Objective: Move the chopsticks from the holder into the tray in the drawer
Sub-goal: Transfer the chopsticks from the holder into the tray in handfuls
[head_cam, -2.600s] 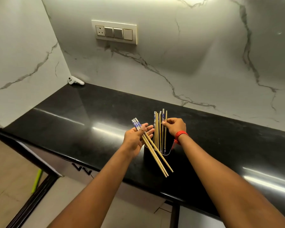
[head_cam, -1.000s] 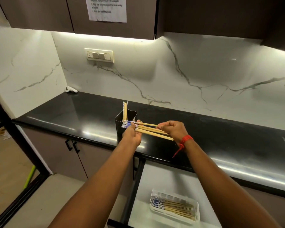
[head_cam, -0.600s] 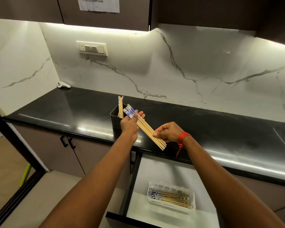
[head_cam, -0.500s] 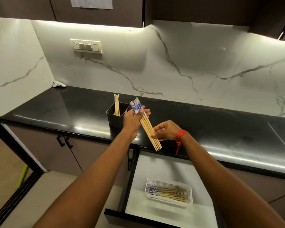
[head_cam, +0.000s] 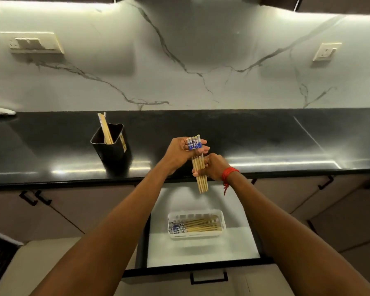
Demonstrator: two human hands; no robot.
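Black counter [head_cam: 254,133] below marble: the bundle of chopsticks [head_cam: 199,167], slanted half a second ago, now hangs upright over the open drawer [head_cam: 201,248], left hand [head_cam: 181,152] clasping its patterned tops, right hand [head_cam: 214,168] pinching mid-shaft. Lowering into the tray [head_cam: 195,236] likely comes next; a few remain in the holder [head_cam: 112,148] near the counter's front edge.

Both hands, left hand [head_cam: 179,153] and right hand [head_cam: 213,168], grip a chopstick bundle [head_cam: 199,167] above the open drawer [head_cam: 201,251].

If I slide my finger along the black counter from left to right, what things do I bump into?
White controller → black holder with chopsticks in it → left hand and right hand, both on one chopstick bundle.
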